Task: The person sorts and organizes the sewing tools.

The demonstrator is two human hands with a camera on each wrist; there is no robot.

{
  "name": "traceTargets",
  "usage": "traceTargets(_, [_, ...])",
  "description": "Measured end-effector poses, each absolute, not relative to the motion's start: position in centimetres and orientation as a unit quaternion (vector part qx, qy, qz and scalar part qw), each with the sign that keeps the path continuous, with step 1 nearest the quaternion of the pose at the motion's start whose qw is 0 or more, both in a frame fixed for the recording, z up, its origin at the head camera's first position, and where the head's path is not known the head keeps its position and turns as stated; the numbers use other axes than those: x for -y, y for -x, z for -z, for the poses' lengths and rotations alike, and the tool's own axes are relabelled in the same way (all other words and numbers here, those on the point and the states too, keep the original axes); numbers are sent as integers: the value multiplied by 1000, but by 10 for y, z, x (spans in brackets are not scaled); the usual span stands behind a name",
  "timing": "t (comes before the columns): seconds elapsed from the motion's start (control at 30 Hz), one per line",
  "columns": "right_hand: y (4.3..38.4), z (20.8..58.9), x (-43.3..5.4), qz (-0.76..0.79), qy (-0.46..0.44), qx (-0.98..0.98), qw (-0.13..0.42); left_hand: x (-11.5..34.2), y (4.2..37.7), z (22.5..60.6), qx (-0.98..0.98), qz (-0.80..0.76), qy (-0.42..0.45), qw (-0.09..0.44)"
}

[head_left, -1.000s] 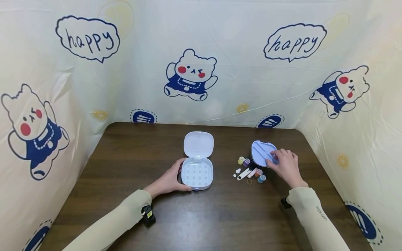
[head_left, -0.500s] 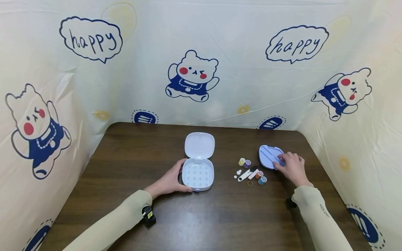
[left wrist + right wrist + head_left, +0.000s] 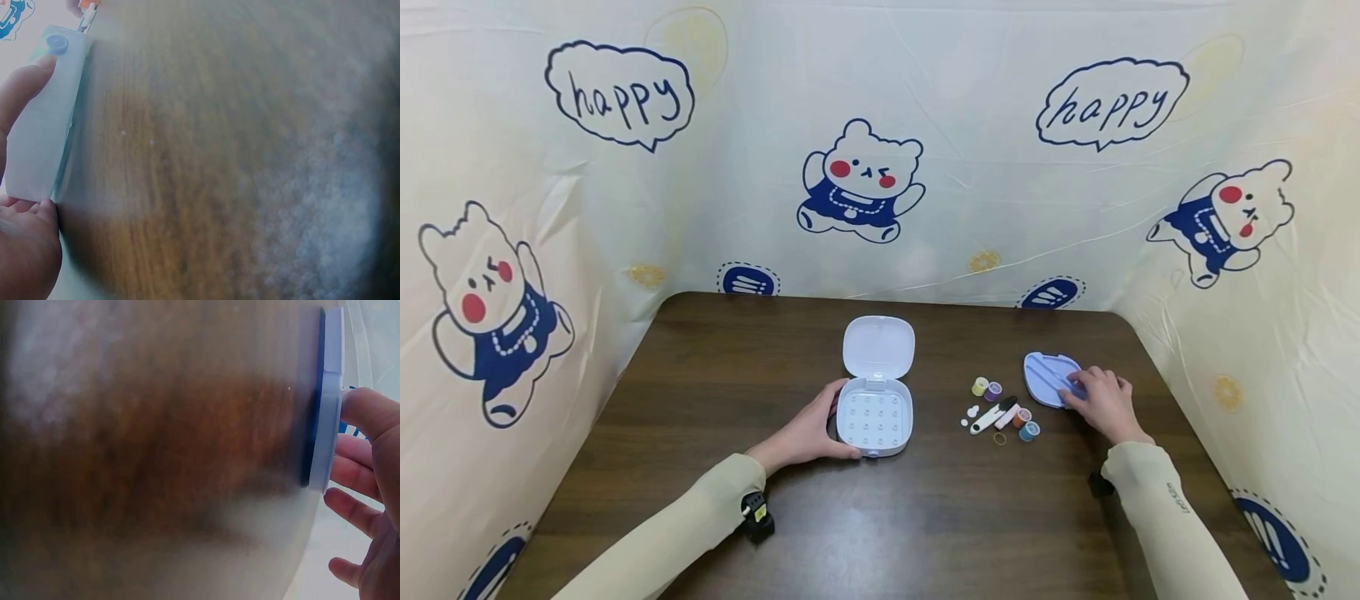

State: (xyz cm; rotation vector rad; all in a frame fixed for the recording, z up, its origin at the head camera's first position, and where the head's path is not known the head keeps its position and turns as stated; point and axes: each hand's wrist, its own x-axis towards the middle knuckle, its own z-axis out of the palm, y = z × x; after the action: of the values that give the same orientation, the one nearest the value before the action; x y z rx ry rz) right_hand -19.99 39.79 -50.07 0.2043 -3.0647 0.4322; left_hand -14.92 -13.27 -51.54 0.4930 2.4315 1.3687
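Observation:
A small pale-blue plastic box [image 3: 875, 419] stands on the table with its lid [image 3: 878, 347] folded back. Rows of small round studs line its bottom. My left hand [image 3: 808, 429] grips the box at its left side, the thumb on the front wall beside the round latch [image 3: 57, 43]. At the right, my right hand [image 3: 1105, 404] pinches a blue-violet slotted tray [image 3: 1045, 379] by its right edge, thumb on the near side. In the right wrist view the tray [image 3: 326, 425] is seen edge-on, low at the tabletop; I cannot tell whether it touches.
Between box and tray lie several thread spools, such as a yellow one [image 3: 980, 387] and a blue one [image 3: 1029, 431]. Near them are a white tool with a black end [image 3: 988, 418], small white pieces [image 3: 973, 411] and a thin ring [image 3: 999, 438]. Printed cloth walls [image 3: 880, 150] surround the table [image 3: 737, 358].
My right hand has carried the tray a little to the right and toward me, away from the spools, and the tray now lies lower. The left hand keeps its hold on the box.

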Motion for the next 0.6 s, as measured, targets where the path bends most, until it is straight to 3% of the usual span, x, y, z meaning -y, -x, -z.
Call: traceTargets(0.6, [198,503,-400,-137,-53,989,11,133,149,513,-849,-472,-174,163])
